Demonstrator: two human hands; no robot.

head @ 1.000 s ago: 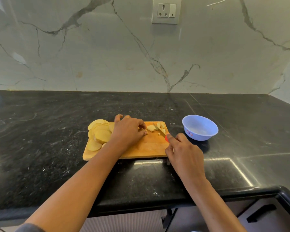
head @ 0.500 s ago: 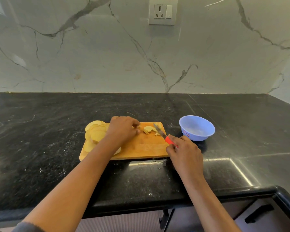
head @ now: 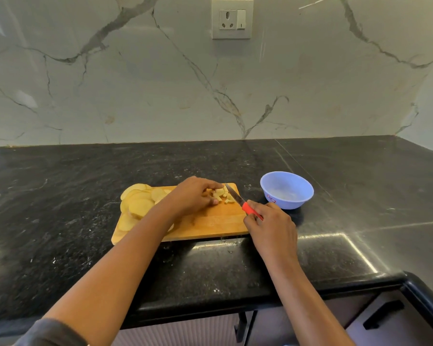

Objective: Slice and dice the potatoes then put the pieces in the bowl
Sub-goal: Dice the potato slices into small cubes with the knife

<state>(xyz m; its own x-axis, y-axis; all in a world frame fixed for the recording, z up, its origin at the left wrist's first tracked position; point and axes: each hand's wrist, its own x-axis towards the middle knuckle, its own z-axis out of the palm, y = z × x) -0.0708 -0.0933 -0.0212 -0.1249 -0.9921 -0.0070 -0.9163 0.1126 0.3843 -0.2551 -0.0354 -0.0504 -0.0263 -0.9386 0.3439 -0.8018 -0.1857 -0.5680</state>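
Several potato pieces (head: pixel 220 194) look light, firm, likely slippery; the left hand (head: pixel 193 196) pinches them with curled fingers (head: pixel 211 185) from both sides, the right hand (head: pixel 269 227) grips the knife (head: pixel 239 201).

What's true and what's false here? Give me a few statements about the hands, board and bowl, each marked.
The right hand grips a red-handled knife. True.
A pile of potato slices covers the wooden cutting board's left end. True.
The blue bowl holds diced potato. False: it looks empty; the diced pieces lie on the board.
The left hand lies flat and empty. False: its fingers curl over the diced pieces.
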